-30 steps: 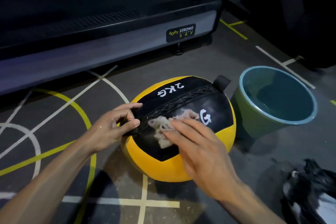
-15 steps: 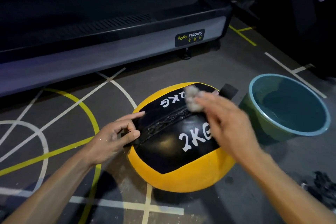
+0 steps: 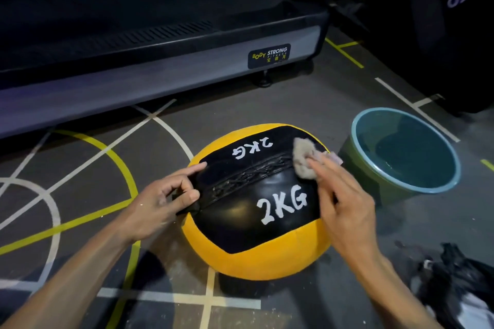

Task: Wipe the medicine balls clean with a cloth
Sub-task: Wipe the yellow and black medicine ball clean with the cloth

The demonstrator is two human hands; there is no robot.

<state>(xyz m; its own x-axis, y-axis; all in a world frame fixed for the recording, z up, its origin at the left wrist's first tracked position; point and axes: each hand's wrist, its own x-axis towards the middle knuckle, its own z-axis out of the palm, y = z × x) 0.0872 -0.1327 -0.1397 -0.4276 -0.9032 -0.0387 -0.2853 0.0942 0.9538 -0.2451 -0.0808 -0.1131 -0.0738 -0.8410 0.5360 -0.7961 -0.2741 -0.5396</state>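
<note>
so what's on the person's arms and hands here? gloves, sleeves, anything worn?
Nothing worn. The left hand and the right hand are both bare: no gloves, rings or watch in view. Both forearms are bare too, with no sleeve visible up to the edge of the picture.

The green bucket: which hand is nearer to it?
Right. The right hand presses the cloth on the ball's bucket-side; the left hand holds the ball's far side from the bucket.

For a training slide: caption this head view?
Right hand presses cloth on the 2KG medicine ball; left hand pinches its strap.
</note>
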